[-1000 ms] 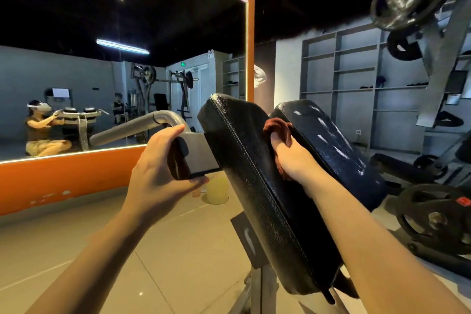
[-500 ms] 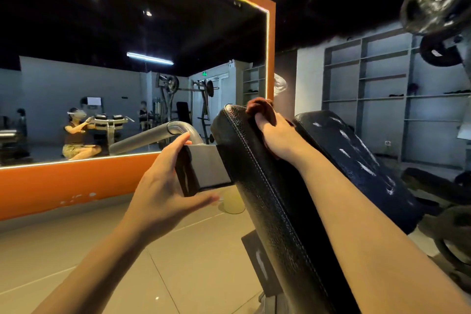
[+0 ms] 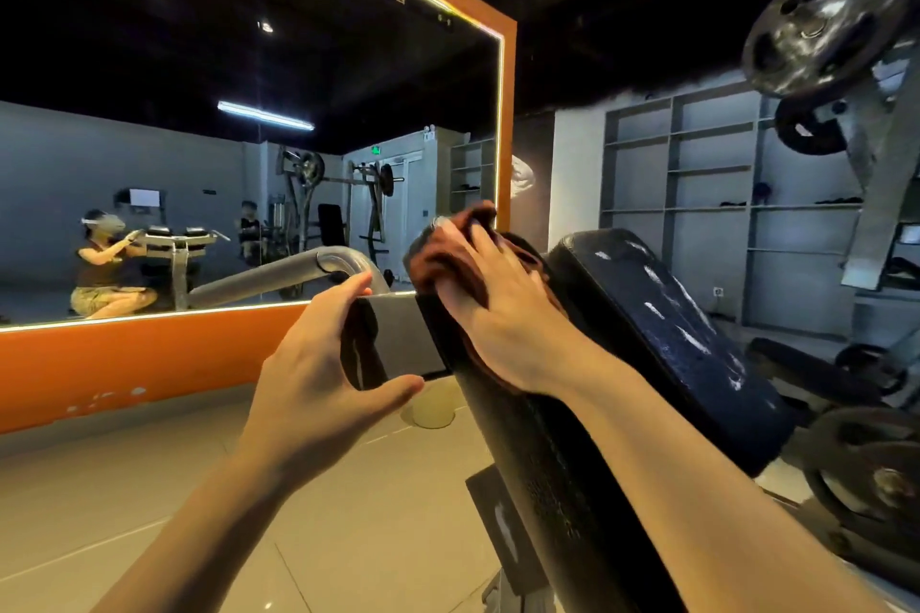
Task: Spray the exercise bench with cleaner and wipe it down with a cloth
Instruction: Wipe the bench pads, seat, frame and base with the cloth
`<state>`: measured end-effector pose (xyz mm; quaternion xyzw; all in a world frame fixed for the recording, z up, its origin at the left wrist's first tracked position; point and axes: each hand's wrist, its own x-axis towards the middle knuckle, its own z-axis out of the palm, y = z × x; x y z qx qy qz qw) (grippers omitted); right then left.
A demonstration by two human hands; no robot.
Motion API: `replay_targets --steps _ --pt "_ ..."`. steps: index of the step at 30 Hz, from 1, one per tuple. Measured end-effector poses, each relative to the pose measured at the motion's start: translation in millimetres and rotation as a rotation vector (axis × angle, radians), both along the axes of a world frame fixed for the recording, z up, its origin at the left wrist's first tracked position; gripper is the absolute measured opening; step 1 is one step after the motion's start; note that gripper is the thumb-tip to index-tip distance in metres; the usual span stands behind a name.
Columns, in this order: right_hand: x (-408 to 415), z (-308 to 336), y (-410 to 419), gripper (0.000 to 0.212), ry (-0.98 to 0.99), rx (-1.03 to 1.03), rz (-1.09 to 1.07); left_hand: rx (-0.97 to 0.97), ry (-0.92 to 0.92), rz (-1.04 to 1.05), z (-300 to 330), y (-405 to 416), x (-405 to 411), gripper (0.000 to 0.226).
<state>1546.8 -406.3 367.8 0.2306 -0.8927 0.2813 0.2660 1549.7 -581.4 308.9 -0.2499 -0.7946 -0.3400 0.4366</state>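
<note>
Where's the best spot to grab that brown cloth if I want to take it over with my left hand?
Probably the bunched end of the cloth sticking up past the right hand at the pad's top edge. Come from above left: the folds there are free, while the rest is pinned flat under the palm. The left hand is on the bracket.

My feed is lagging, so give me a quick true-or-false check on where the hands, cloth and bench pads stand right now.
1. The right hand presses the cloth on the near pad's top end. True.
2. The left hand holds a spray bottle. False: it grips the grey metal bracket beside the pad.
3. The far pad shows white streaks. True.
4. The cloth is blue. False: it is reddish-brown.
5. A mirror hangs on the wall ahead. True.
</note>
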Motion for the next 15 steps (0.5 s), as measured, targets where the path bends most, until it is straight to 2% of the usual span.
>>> replay_targets --steps 3,6,11,15 --pt "-46.9 38.5 -23.9 0.059 0.032 0.033 -0.088 -0.009 0.021 -0.009 1.0 -1.7 -5.7 0.096" --pt "-56.9 40.6 -25.2 0.061 0.026 0.042 -0.107 -0.003 0.002 -0.012 4.0 -5.6 -8.9 0.097" --pt "-15.8 7.2 -7.0 0.056 0.044 -0.019 0.013 -0.033 -0.034 -0.020 0.4 -9.3 1.9 0.100" --pt "44.3 -43.5 19.2 0.044 -0.092 -0.077 0.058 -0.034 -0.063 -0.010 -4.6 -16.2 7.0 0.100"
